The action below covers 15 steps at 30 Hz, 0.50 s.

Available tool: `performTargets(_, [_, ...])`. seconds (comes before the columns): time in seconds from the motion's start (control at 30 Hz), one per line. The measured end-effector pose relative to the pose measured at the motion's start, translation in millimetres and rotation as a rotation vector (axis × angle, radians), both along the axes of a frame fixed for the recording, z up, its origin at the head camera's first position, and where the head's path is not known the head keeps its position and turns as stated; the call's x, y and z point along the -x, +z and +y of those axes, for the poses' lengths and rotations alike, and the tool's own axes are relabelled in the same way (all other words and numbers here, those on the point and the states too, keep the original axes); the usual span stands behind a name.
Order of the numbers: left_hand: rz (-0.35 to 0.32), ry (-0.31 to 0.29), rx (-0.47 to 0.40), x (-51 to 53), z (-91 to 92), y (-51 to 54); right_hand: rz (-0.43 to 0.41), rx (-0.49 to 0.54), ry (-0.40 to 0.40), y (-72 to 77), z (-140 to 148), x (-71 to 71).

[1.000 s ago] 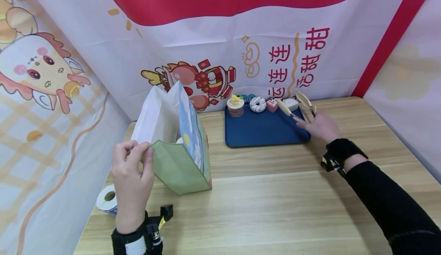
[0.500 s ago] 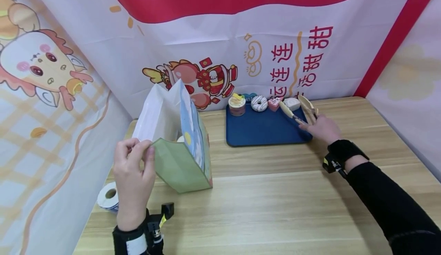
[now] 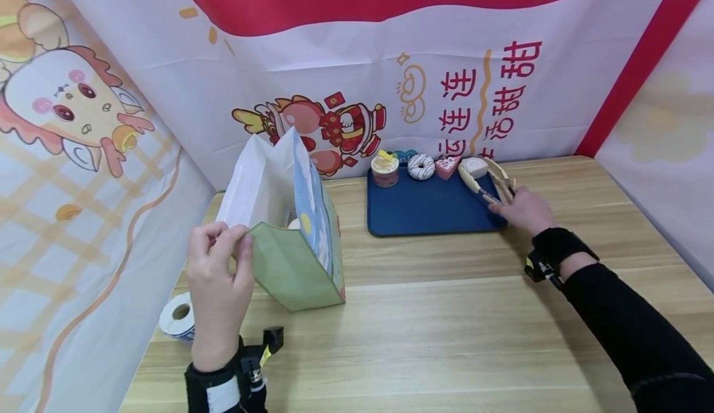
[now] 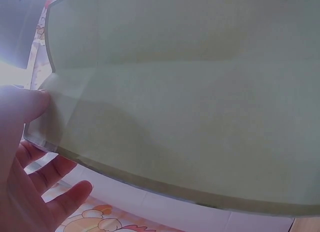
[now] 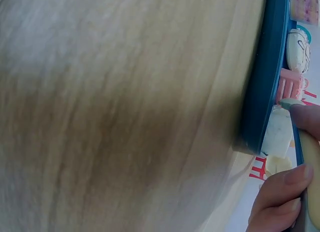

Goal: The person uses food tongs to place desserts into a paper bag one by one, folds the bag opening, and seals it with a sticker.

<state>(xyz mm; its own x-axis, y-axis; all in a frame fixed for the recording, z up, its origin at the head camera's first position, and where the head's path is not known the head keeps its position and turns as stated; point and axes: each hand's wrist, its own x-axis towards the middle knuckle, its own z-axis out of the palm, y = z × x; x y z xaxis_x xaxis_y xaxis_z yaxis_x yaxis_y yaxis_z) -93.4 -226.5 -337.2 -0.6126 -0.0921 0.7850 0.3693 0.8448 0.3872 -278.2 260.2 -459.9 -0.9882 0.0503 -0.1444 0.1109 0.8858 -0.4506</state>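
Tongs (image 3: pixel 470 182) are straddling a white sweet (image 3: pixel 475 167) at the right end of the tray (image 3: pixel 429 211) in the head view, the grip of the right hand (image 3: pixel 528 210) pinching their handles. A cupcake (image 3: pixel 385 173), donut (image 3: pixel 421 167) and pink slice (image 3: pixel 446 167) are lining the back edge. On the counter (image 3: pixel 424 345), the bag (image 3: pixel 295 270) is standing open; the left hand (image 3: pixel 223 270) is pinching its rim.

In the left wrist view, the thumb (image 4: pixel 36 104) is pressing the bag's green side.

In the right wrist view, fingers (image 5: pixel 282 192) are clasping the tongs.
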Motion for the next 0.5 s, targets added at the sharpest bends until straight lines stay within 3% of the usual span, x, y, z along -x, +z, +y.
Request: performTargets(0.5, [-0.007,0.002,-0.002,-0.1,-0.3,-0.2,0.0,0.013,0.01,2.1,0.5,-2.9])
